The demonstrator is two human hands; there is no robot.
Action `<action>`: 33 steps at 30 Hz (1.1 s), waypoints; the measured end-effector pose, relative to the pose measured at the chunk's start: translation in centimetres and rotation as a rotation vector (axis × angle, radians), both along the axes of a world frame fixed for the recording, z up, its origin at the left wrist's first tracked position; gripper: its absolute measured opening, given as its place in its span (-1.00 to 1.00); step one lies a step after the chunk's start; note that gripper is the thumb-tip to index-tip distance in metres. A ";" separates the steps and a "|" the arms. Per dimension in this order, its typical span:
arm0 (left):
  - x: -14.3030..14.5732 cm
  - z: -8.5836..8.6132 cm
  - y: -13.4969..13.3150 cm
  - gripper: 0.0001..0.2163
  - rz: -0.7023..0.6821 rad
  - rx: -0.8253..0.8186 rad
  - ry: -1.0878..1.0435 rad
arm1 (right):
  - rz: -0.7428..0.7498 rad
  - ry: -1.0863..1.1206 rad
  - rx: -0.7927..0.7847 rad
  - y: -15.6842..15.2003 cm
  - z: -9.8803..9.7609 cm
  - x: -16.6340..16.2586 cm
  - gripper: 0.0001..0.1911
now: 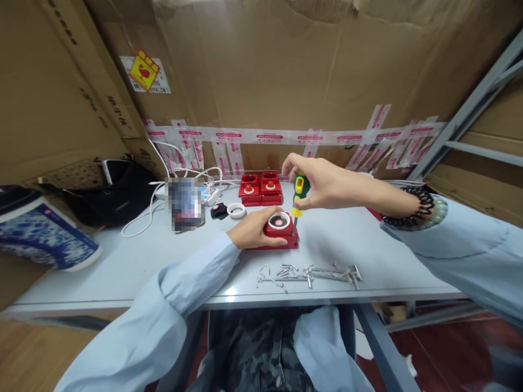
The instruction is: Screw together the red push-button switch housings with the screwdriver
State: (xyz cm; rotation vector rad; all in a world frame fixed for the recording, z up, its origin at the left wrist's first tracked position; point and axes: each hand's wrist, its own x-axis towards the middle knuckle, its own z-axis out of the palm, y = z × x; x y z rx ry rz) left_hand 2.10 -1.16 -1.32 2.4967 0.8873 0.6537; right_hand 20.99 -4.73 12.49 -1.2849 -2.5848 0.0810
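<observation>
A red box-shaped device (278, 237) with a white ring (279, 220) on its top lies in the middle of the table. My left hand (259, 228) grips it from the left, fingers behind and thumb along the front. A green and yellow screwdriver (301, 188) stands upright in my right hand (316, 179), held by the handle. Its metal tip reaches down to the right side of the red device; whether it sits in a screw I cannot tell. Behind, two similar red devices (260, 189) stand side by side. A loose white ring (236, 210) and a black piece (219, 210) lie to the left.
Several loose screws (287, 270) and thin metal parts (333, 273) lie near the table's front edge. A phone (186, 207) and white cables (141, 231) are at the left, beside a black bag (118, 190) and a blue-and-white cup (47, 234). Cardboard (261, 71) walls the back.
</observation>
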 end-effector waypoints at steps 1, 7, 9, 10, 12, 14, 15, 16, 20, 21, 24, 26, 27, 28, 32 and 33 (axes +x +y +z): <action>0.0 0.0 0.0 -0.31 -0.001 0.004 0.000 | -0.006 -0.004 -0.009 0.0 0.0 -0.1 -0.56; 0.0 0.0 0.0 -0.34 0.017 0.019 0.001 | -0.047 0.035 0.015 -0.3 -0.1 -0.4 -0.88; 0.0 0.0 0.0 -0.34 0.007 0.000 -0.002 | 0.015 0.054 -0.044 -0.4 0.0 -0.3 -0.80; 0.0 0.1 0.0 -0.33 0.002 -0.007 -0.002 | 0.029 0.053 -0.058 -0.5 0.1 -0.3 -0.78; 0.0 0.1 0.0 -0.34 0.000 -0.006 -0.004 | 0.009 0.044 -0.040 -0.6 0.2 -0.4 -0.86; 0.0 0.0 0.0 -0.34 0.006 0.011 -0.005 | -0.024 0.059 -0.004 -0.6 0.2 -0.4 -0.94; 0.0 0.0 0.0 -0.34 0.007 0.018 -0.002 | -0.028 0.077 0.000 -0.6 0.2 -0.4 -0.93; 0.0 0.0 0.0 -0.35 0.008 0.022 0.001 | -0.023 0.094 -0.010 -0.6 0.1 -0.3 -0.92; 0.1 0.0 -0.1 -0.34 0.015 0.029 0.020 | 0.010 0.119 -0.088 -0.5 0.0 0.1 -0.68; 0.1 0.0 -0.1 -0.34 0.017 0.032 0.021 | 0.001 0.118 -0.080 -0.4 0.0 0.2 -0.70; 0.1 0.1 -0.1 -0.35 0.013 0.023 0.010 | -0.027 0.117 -0.023 -0.4 -0.2 0.1 -0.89; 0.1 0.1 -0.1 -0.36 0.010 0.010 0.002 | -0.012 0.151 0.004 -0.4 -0.4 0.0 -0.91; 0.1 0.1 -0.1 -0.36 0.007 0.006 -0.001 | 0.000 0.169 0.008 -0.5 -0.4 0.0 -0.90; 0.1 0.2 -0.1 -0.36 0.005 0.004 -0.002 | 0.003 0.176 0.008 -0.5 -0.4 0.0 -0.83; 0.1 0.3 -0.2 -0.35 0.006 -0.006 -0.007 | -0.142 0.007 0.014 -0.8 -0.1 0.1 -0.69; 0.1 0.3 -0.2 -0.35 0.005 -0.011 -0.008 | -0.187 -0.037 0.035 -0.8 0.0 0.1 -0.69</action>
